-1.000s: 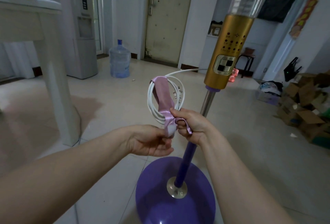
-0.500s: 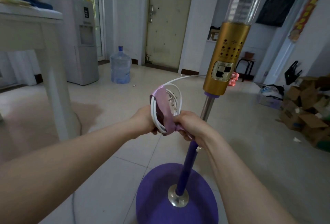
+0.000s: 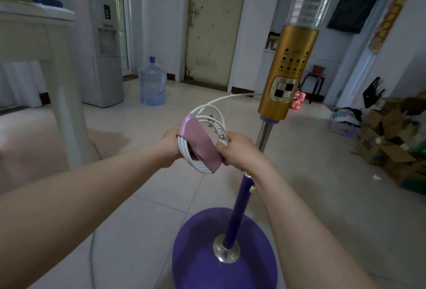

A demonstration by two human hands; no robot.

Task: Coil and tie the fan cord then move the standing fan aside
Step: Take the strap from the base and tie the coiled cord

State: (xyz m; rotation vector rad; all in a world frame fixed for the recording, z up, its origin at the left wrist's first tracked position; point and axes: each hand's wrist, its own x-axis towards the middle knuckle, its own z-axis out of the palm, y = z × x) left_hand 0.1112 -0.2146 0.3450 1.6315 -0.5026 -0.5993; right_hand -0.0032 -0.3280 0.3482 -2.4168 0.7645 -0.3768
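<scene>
We see a pale tiled floor, one closed door, one water bottle, one dispenser and one white table at left. One standing fan rises from its purple base. Between our two hands hangs one coiled white cord, wrapped by one pink ribbon. Left hand grips the coil's far side; right hand pinches the ribbon's end

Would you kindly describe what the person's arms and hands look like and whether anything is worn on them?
Both forearms are bare, no sleeves in view. The left hand and the right hand wear no gloves; no watch, bracelet or ring is visible. Most fingers are hidden.
</scene>
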